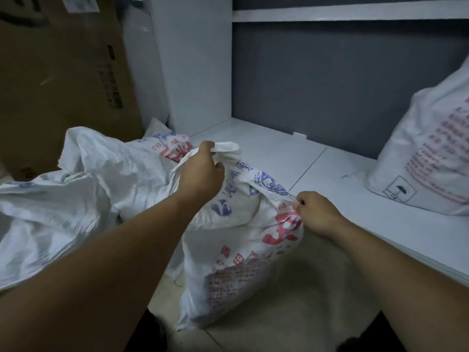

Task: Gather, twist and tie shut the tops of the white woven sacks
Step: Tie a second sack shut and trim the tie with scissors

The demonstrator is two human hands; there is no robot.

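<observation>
Cardboard box (58, 72) stood far left. A low white shelf (266, 148) ran across the far and right side, above the floor (291, 313). Loose sacks (63, 194) lay heaped at left, crumpled and flat. The right sack (426, 153) sat filled on the shelf; its top was out of frame, so tied or not could not be told.

The sack (241, 262) stood on the floor at centre, beside the shelf edge, part full, its mouth not yet gathered. Left hand (200, 171) held the far side of the rim, fingers curled round a bunched flap. Right hand (317, 212) pinched the near-right rim, fingers tight on the fabric. The rim hung stretched between them.

Step judged: gathering. To do it well, bring the hands together and feed the rim pleat by pleat into one fist, gripping above the contents so enough neck is left to twist. Woven cloth is probably stiff and slippery; a slack hold would likely let it spring open.
</observation>
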